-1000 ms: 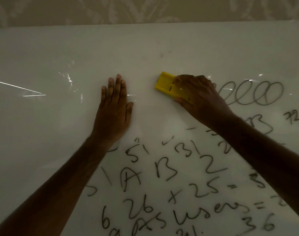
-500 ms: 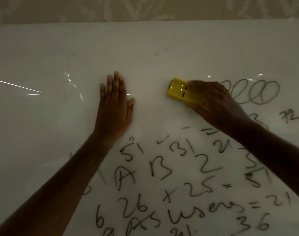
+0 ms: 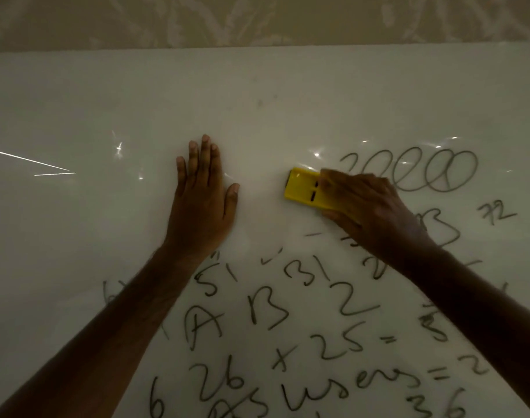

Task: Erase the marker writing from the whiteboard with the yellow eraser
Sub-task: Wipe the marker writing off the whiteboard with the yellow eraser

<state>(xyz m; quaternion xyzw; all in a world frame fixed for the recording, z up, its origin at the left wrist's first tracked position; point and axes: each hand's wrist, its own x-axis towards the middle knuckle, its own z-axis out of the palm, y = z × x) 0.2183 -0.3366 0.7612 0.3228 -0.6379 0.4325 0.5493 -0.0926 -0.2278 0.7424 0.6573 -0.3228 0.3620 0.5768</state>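
Yellow plastic, the eraser (image 3: 303,188) looks light and rigid — best held across its back, as the right hand (image 3: 369,209) does now, fingers curled over it, pressing it flat to the whiteboard (image 3: 257,86) just left of the looped scribble (image 3: 420,170). The left hand (image 3: 203,200) lies flat, fingers straight, bracing the slick board — most writing remains below.

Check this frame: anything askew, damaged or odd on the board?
Nothing looks damaged. The right hand grips the eraser against the whiteboard beside the loops; the left hand rests flat. Only oddities: dim light, glare streaks at left, and faint half-wiped strokes below the eraser.
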